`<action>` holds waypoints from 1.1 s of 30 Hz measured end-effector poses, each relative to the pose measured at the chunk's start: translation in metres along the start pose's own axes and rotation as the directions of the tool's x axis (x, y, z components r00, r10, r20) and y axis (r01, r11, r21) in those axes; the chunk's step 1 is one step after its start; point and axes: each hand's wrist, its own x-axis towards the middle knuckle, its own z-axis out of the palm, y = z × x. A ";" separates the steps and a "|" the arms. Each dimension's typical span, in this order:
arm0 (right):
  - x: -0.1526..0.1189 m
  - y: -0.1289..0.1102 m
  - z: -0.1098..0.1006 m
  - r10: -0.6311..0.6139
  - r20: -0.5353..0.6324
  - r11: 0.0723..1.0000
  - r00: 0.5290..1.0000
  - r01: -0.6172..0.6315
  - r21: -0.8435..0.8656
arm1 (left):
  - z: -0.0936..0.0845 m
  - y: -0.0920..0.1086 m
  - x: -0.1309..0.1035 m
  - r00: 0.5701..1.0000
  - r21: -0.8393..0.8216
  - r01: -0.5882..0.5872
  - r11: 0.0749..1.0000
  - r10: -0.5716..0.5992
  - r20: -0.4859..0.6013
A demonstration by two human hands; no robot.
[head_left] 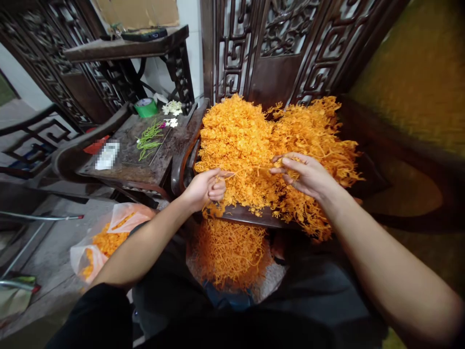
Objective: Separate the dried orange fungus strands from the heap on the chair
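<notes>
My left hand (208,188) is closed, thumb and finger pinching a thin orange stem. That stem belongs to an orange plastic-looking flower sprig (258,168), which seems to stretch across to the other side. There my right hand (307,175) pinches orange sprig material between thumb and fingers. Behind and below both hands lies a big heap of orange sprigs (236,135), with a looser, stringier heap (316,131) at its right. Under the seat edge, between my legs, sits a pile of bare orange stems (230,249). Fingers partly hide the exact grip points.
A carved dark wooden chair (259,215) bears the heaps. On a side table (160,162) at left are green tape (146,107), green stems (149,140) and white flowers (172,108). A plastic bag (119,213) of orange pieces stands on the floor. A carved screen (276,72) rises behind.
</notes>
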 end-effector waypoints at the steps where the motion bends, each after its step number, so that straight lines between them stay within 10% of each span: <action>1: 0.001 0.002 0.001 -0.004 0.006 1.000 1.000 0.004 0.000 | 0.000 0.001 0.000 0.999 -0.030 -0.022 0.999 0.023 0.025; 19: -0.044 0.028 0.099 0.127 0.287 0.989 0.949 -0.099 -0.108 | 0.032 0.010 -0.001 0.965 -0.244 -0.258 0.935 0.262 -0.018; 25: -0.043 0.018 0.098 -0.135 0.098 0.952 0.986 0.157 -0.265 | 0.034 0.004 0.001 0.962 -0.152 -0.260 0.954 0.269 0.045; 29: -0.043 0.021 0.100 -0.434 0.182 0.741 0.882 0.464 -0.485 | 0.035 0.000 0.002 0.959 -0.172 -0.268 0.948 0.280 0.047; 33: -0.045 0.024 0.102 -0.556 0.118 0.653 0.822 0.520 -0.551 | 0.036 0.001 0.002 0.955 -0.237 -0.281 0.930 0.295 0.028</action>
